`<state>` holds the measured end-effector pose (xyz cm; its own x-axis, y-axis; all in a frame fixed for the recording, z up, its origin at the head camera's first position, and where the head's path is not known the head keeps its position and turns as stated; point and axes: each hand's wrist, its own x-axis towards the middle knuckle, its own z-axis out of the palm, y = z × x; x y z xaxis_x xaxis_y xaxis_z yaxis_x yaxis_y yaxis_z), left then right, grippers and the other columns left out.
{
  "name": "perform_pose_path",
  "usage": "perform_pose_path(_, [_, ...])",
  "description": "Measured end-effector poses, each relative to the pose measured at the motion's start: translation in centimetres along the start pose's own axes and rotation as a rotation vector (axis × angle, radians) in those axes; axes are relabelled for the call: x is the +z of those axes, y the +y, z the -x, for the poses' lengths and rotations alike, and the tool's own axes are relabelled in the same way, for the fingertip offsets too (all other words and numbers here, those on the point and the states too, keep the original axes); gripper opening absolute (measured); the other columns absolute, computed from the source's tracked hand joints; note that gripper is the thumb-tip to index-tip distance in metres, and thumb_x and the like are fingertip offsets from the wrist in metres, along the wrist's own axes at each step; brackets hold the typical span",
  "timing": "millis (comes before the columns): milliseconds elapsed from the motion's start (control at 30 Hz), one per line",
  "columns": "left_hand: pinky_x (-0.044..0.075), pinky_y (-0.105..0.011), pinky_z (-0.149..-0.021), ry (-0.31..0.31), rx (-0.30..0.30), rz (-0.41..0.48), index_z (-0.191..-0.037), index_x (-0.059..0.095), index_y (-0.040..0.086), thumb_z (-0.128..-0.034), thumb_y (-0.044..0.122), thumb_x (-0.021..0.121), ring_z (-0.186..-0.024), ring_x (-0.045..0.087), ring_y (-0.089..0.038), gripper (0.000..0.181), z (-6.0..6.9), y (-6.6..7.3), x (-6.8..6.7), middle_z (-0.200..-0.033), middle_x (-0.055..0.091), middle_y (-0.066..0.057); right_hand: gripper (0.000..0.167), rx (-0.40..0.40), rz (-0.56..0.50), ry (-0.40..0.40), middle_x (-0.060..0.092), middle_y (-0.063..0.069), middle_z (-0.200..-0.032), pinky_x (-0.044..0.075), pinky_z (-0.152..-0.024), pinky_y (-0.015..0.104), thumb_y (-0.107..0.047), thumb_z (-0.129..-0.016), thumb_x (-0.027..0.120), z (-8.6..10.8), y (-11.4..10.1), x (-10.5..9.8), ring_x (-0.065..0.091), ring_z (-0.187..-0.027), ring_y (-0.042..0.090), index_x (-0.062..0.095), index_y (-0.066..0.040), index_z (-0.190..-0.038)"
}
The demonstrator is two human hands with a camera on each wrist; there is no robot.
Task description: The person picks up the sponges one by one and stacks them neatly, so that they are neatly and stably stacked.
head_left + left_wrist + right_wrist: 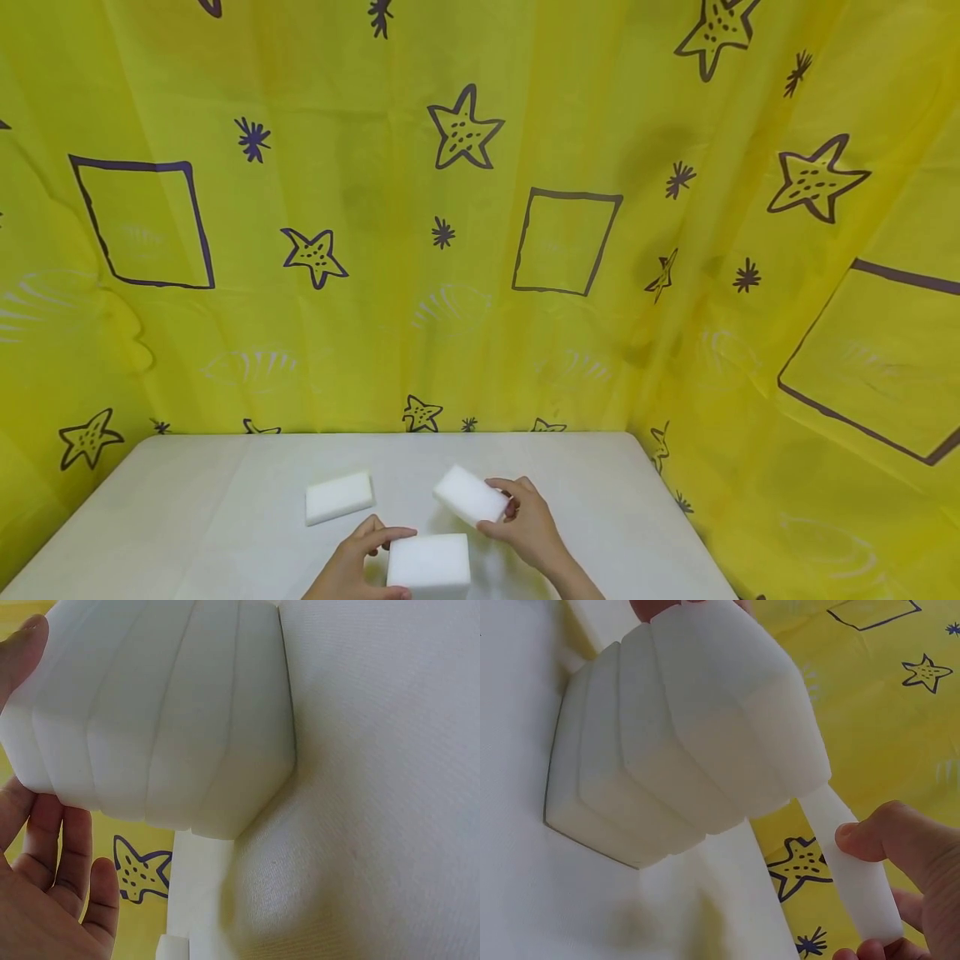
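Note:
Several white sponges are piled flat in a stack [429,560] at the near middle of the table, with the layers showing in the left wrist view. My left hand [352,560] holds the upper part of this stack [161,712], thumb on the near side and fingertips on the far side. To the right, my right hand [531,527] pinches one white sponge [469,495] by its right end, tilted above the table. In the right wrist view that sponge [859,881] appears beside the top of the stack, partly hidden behind it. Another white sponge [339,498] lies farther back on the left.
A white-covered table [247,533] with rounded far corners carries the sponges. Yellow curtains [360,333] printed with dark starfish and square outlines hang behind the table and along its sides.

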<state>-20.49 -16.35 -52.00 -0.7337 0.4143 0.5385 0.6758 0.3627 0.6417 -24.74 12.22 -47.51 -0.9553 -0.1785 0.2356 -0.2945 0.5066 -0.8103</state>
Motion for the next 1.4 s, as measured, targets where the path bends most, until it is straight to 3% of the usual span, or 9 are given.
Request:
perform_pose_path(200, [0.040,-0.024,-0.067,-0.002,-0.019,0.002,-0.122,0.067,0.011,-0.0710,0.026,0.089,-0.088,0.050,0.001,0.057,-0.1,0.1,0.0,-0.089,0.046,0.015,0.057,-0.019,-0.010,-0.012,0.050,0.003,-0.090,0.041,-0.062,0.018,-0.015,-0.066,0.088,0.1,-0.5,-0.5,0.044,-0.073,0.008,0.068,-0.005,-0.119])
perform_pose_path(767, [0.039,-0.024,-0.067,0.008,-0.010,0.007,-0.123,0.068,0.018,-0.0705,0.025,0.089,-0.087,0.051,0.001,0.057,-0.1,-0.2,0.1,-0.089,0.046,0.015,0.057,-0.051,-0.022,-0.055,0.048,0.002,-0.092,0.046,-0.066,0.018,-0.015,-0.067,0.088,0.7,-1.7,-1.1,0.046,-0.073,0.006,0.068,-0.006,-0.120])
perform_pose_path(1200, [0.038,-0.023,-0.067,-0.008,-0.053,0.023,-0.122,0.068,0.017,-0.0712,0.027,0.089,-0.089,0.051,0.001,0.056,0.0,0.1,0.0,-0.089,0.046,0.015,0.056,-0.082,-0.079,-0.121,0.049,0.003,-0.093,0.048,-0.065,0.019,-0.011,-0.069,0.088,1.2,-3.4,-1.3,0.050,-0.074,0.009,0.068,-0.009,-0.122])
perform_pose_path(1400, [0.038,-0.023,-0.067,-0.004,-0.044,0.018,-0.123,0.067,0.018,-0.0715,0.027,0.089,-0.089,0.051,0.002,0.057,0.0,0.0,0.1,-0.089,0.046,0.013,0.057,-0.074,-0.083,-0.184,0.048,0.002,-0.093,0.048,-0.066,0.020,-0.014,-0.072,0.086,1.3,-3.7,-1.4,0.050,-0.075,0.009,0.067,-0.009,-0.125])
